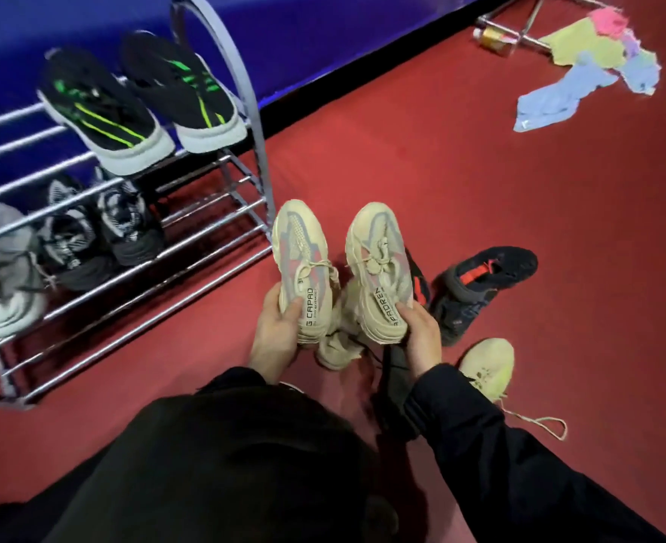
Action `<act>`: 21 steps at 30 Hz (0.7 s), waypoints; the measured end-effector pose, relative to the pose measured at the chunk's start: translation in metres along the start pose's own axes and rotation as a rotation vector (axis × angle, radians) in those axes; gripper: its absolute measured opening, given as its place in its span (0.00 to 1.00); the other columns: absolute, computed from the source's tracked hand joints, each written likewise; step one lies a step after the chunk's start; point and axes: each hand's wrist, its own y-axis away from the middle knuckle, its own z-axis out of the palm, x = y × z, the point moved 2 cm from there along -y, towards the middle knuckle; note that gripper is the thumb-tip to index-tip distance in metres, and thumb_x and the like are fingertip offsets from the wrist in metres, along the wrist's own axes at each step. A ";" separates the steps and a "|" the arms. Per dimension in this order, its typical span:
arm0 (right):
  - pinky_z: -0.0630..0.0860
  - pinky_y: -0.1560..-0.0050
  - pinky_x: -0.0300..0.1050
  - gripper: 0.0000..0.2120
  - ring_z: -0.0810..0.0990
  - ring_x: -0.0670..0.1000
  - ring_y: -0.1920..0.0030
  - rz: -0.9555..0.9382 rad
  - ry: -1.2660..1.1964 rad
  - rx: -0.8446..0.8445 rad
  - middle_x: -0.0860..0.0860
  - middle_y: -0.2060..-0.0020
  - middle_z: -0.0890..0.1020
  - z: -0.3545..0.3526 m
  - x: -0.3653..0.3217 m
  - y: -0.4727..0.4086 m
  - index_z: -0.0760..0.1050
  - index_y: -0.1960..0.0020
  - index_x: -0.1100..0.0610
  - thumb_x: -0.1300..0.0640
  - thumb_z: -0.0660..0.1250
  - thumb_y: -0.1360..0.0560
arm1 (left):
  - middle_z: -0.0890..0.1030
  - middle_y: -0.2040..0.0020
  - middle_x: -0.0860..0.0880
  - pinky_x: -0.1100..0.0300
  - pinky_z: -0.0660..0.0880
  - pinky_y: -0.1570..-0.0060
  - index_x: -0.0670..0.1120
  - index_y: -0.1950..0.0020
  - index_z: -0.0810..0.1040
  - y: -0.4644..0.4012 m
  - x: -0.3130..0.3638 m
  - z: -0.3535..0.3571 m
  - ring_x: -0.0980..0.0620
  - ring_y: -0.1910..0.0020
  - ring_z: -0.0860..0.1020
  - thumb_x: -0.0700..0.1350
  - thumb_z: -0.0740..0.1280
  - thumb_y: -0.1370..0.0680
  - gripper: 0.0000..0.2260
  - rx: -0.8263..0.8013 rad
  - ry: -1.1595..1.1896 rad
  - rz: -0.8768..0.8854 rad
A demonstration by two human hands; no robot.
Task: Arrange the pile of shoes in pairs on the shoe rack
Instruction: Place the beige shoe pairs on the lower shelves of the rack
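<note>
Beside the shoe rack (221,213), left hand (274,331) grips one cream sneaker (304,268), reading "CAPAD"; right hand (421,331) clasps its mate (378,268), seemingly "PADREN".

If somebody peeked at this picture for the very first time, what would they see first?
Probably the two cream shoes held up in the middle, one in the left hand and one in the right hand. Next, the black shoes with bright green stripes side by side on the top of the metal shoe rack at the left. Then the heap of pastel cloths on the red floor, far right.
</note>
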 end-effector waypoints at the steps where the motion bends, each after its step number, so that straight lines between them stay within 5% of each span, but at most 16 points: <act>1: 0.72 0.34 0.49 0.26 0.80 0.54 0.39 0.024 0.020 -0.030 0.60 0.36 0.80 0.007 0.004 -0.001 0.76 0.34 0.66 0.49 0.72 0.25 | 0.82 0.39 0.49 0.43 0.74 0.32 0.49 0.27 0.71 0.005 0.005 -0.006 0.46 0.38 0.81 0.50 0.66 0.19 0.21 0.040 0.008 0.018; 4: 0.67 0.27 0.62 0.49 0.76 0.58 0.32 0.087 0.053 -0.170 0.59 0.31 0.76 0.019 0.039 -0.027 0.70 0.27 0.62 0.37 0.80 0.39 | 0.79 0.33 0.49 0.43 0.71 0.29 0.51 0.24 0.69 0.017 0.010 -0.032 0.47 0.33 0.78 0.57 0.63 0.22 0.27 0.160 -0.004 0.075; 6: 0.67 0.27 0.63 0.43 0.78 0.59 0.34 0.103 0.098 -0.234 0.60 0.34 0.79 0.042 0.031 -0.022 0.74 0.31 0.62 0.38 0.79 0.36 | 0.77 0.31 0.51 0.43 0.69 0.27 0.54 0.24 0.68 0.024 0.014 -0.052 0.48 0.31 0.75 0.57 0.62 0.20 0.24 0.236 -0.017 0.077; 10: 0.73 0.37 0.55 0.14 0.83 0.58 0.44 0.076 0.169 -0.370 0.60 0.46 0.85 0.095 -0.008 0.012 0.82 0.44 0.60 0.52 0.68 0.24 | 0.73 0.25 0.49 0.48 0.67 0.26 0.50 0.20 0.64 0.042 0.029 -0.082 0.49 0.27 0.71 0.52 0.58 0.16 0.24 0.422 -0.160 0.199; 13: 0.78 0.42 0.47 0.13 0.84 0.53 0.45 0.023 0.198 -0.476 0.54 0.47 0.86 0.135 -0.023 0.018 0.81 0.39 0.59 0.55 0.61 0.18 | 0.72 0.24 0.49 0.49 0.66 0.27 0.50 0.19 0.63 0.046 0.034 -0.098 0.48 0.26 0.70 0.47 0.58 0.14 0.22 0.539 -0.209 0.219; 15: 0.78 0.62 0.40 0.10 0.84 0.46 0.61 -0.038 0.254 -0.521 0.46 0.59 0.87 0.167 -0.033 0.016 0.79 0.42 0.54 0.54 0.59 0.16 | 0.72 0.24 0.48 0.51 0.67 0.28 0.49 0.19 0.63 0.045 0.037 -0.107 0.47 0.26 0.70 0.47 0.57 0.14 0.22 0.600 -0.212 0.210; 17: 0.66 0.77 0.38 0.06 0.74 0.46 0.76 -0.071 0.331 -0.498 0.44 0.70 0.79 0.202 -0.039 0.003 0.73 0.43 0.49 0.51 0.59 0.17 | 0.73 0.25 0.47 0.51 0.67 0.29 0.49 0.20 0.64 0.040 0.038 -0.117 0.46 0.27 0.71 0.48 0.57 0.14 0.22 0.661 -0.168 0.192; 21: 0.67 0.77 0.40 0.06 0.74 0.51 0.70 -0.134 0.457 -0.428 0.51 0.60 0.78 0.267 -0.042 -0.038 0.68 0.44 0.45 0.46 0.60 0.20 | 0.74 0.26 0.48 0.50 0.68 0.29 0.48 0.20 0.64 0.024 0.044 -0.135 0.47 0.28 0.72 0.50 0.57 0.14 0.22 0.713 -0.087 0.199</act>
